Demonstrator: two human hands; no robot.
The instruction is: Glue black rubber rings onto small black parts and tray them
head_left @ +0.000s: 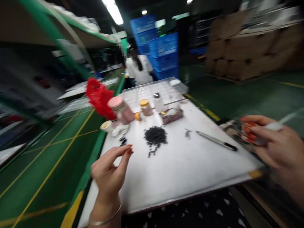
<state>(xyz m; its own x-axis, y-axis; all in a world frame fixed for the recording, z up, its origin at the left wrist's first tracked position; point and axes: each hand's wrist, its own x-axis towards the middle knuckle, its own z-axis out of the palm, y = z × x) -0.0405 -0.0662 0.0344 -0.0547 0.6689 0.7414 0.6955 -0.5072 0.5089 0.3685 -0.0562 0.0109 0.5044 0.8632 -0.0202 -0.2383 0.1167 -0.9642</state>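
My left hand (110, 172) is above the left side of the white tabletop (190, 167), thumb and forefinger pinched together. Whatever may be between those fingertips is too small to make out. Off the table's right edge, my right hand (273, 145) is closed around a white object (273, 126) with a pale, thin tip pointing right; blur hides its kind. A pile of small black pieces (155, 135) lies mid-table, a few scattered towards me. To its right are some tiny thin dark bits (188, 133) and a slim silver tool with a black end (216, 141).
Behind the pile stand a pink-lidded jar (122, 110), a yellow-lidded jar (145, 107), a metal-topped bottle (158, 102), a small box (172, 116) and a clear divided tray (140, 94). A red bag (98, 96) hangs left, beside a green conveyor (54, 164). A person (140, 69) sits ahead.
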